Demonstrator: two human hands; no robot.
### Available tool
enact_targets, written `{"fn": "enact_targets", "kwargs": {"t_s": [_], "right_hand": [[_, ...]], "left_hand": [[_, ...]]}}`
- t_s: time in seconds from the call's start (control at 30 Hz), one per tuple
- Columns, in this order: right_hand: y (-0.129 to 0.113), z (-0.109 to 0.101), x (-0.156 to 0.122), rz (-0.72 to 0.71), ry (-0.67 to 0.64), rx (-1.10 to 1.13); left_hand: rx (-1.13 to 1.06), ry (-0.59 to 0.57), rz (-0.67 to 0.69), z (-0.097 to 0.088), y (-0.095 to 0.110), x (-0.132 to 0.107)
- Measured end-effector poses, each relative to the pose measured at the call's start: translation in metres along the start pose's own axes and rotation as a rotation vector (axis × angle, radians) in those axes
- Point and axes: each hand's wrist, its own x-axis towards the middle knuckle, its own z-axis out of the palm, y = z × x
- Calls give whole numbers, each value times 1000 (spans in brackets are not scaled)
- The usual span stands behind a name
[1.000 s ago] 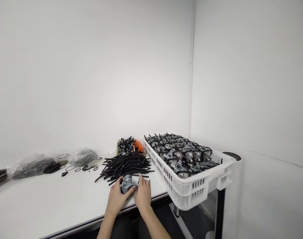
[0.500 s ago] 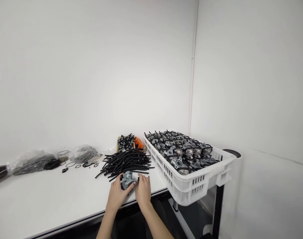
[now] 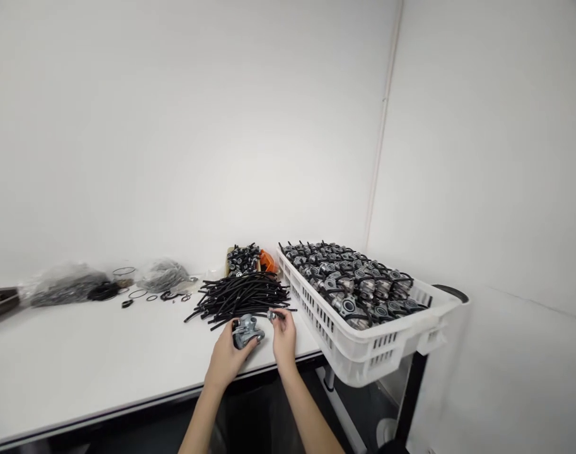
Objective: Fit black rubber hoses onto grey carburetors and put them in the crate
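My left hand (image 3: 227,358) is wrapped around a grey metal carburetor-like part (image 3: 245,330) near the front edge of the white table (image 3: 89,359). My right hand (image 3: 284,338) is beside it on the right, its fingertips pinched on a small piece at the near end of a pile of short black hoses (image 3: 243,296). Whether that piece is a hose end or a fitting I cannot make out. The hose pile lies just beyond both hands.
A white slotted crate (image 3: 387,340) full of the same metal parts overhangs the table's right end. Behind the hoses stands a small box of black parts (image 3: 243,258) with something orange (image 3: 267,261). Plastic bags (image 3: 63,284) and loose black rings (image 3: 137,294) lie at the back left.
My right hand has come off the metal part and moved up to the hose pile, pinching a small piece. The camera has turned slightly left.
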Motion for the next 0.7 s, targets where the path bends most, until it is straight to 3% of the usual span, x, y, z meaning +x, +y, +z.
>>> {"fn": "enact_targets", "kwargs": {"t_s": [0.17,0.3,0.7], "right_hand": [[-15,8,13,38,-199,168],[-13,12,11,91,-259,243],[3,8,-6,163,-169,335]], "left_hand": [[-26,9,14,0,2,-5],[-30,14,16,0,4,-8],[40,44,55,0,7,-11]]}}
